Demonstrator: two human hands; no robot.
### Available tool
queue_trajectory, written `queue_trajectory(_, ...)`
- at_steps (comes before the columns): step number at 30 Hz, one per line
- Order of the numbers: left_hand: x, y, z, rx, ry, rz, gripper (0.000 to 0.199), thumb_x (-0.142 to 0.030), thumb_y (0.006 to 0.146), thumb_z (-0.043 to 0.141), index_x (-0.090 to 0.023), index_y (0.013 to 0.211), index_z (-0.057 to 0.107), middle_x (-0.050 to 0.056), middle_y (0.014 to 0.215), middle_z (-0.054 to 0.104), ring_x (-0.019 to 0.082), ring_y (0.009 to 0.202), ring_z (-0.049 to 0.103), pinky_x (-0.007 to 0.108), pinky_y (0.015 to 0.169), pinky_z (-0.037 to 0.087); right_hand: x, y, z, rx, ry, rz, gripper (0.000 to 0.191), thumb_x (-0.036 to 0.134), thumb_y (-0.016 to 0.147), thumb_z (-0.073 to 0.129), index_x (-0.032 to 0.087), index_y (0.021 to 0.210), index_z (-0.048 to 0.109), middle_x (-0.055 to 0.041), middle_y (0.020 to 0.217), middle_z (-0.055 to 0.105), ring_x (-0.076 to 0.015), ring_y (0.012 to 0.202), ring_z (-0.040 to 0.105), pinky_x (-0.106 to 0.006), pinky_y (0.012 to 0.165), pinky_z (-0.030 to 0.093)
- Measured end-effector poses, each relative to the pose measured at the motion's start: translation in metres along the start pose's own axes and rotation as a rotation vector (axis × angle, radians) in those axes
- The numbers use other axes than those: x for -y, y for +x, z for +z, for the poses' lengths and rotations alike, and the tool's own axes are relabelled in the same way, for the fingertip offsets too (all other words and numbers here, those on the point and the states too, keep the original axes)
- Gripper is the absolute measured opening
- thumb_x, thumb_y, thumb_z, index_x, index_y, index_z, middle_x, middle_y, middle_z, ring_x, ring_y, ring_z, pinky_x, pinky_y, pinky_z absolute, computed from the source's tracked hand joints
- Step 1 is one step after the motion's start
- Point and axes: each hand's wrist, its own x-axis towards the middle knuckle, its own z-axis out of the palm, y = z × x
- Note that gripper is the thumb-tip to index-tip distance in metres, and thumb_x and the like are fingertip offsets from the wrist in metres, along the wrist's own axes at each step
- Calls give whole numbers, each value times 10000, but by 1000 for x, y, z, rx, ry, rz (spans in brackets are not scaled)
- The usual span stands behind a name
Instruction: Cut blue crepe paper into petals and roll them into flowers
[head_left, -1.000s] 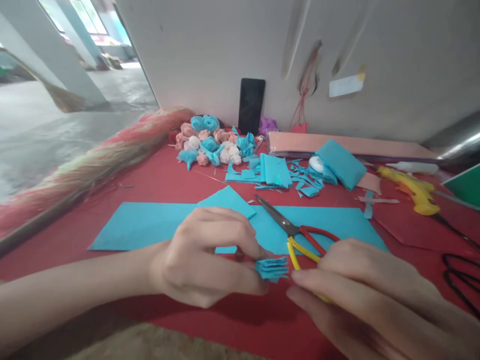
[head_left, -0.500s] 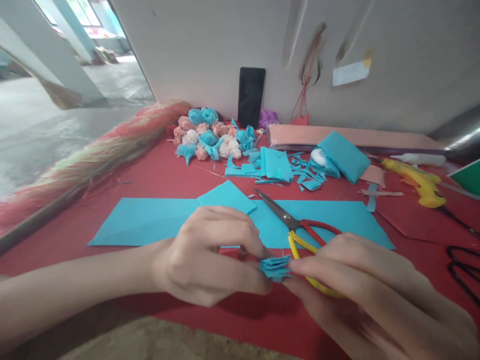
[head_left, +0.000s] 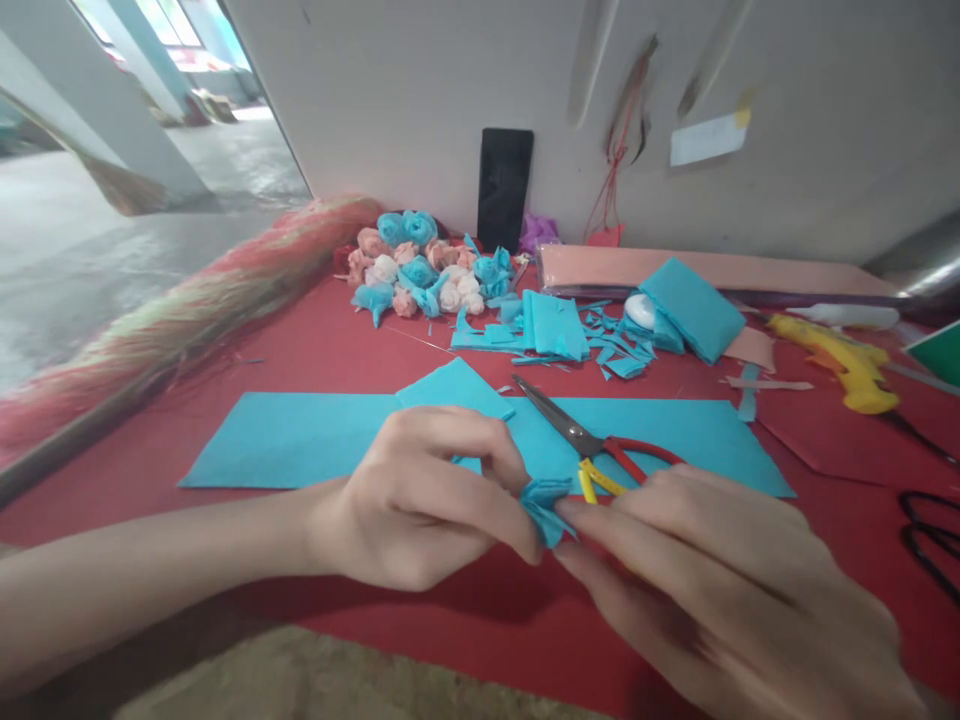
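Observation:
A small folded piece of blue paper is between my two hands, low at the centre. My left hand pinches its left side between thumb and fingers. On its right side, the fingertips of my right hand grip the paper too. Behind my hands, a long blue paper strip lies flat across the red table. Scissors with red and yellow handles rest on the strip, their yellow handle partly hidden by my right hand. A blue square of paper overlaps the strip's back edge.
Paper roses are heaped at the back, near an upright black phone. Blue scraps and a folded blue stack lie right of them. A yellow glue gun is at the right, a straw broom at the left.
The blue paper between my fingers has turned and spread into a different shape. Both hands have moved slightly up, and my right hand has shifted left, covering more of the yellow handle.

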Motion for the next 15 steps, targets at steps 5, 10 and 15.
queue_trajectory(5,-4,0,2,-35,-87,-67,234,51,685,495,-147,694,619,27,629,616,100,541,568,219,564,518,-4,2,1,-71,50,-92,91,206,865,507,205,877,598,62,630,623,-61,564,563,-215,548,409)
queue_trajectory(10,-4,-1,4,-86,-146,-110,219,45,667,517,-146,740,594,34,649,640,105,561,570,213,545,503,-5,4,-2,3,29,-124,114,177,856,497,231,889,592,66,623,616,-64,557,564,-220,531,396)
queue_trajectory(15,-4,0,2,-58,-245,-178,262,81,650,511,-141,715,635,38,635,640,105,559,574,214,536,485,-7,2,-4,2,7,-140,153,165,850,497,255,883,617,74,630,611,-55,537,532,-223,503,372)
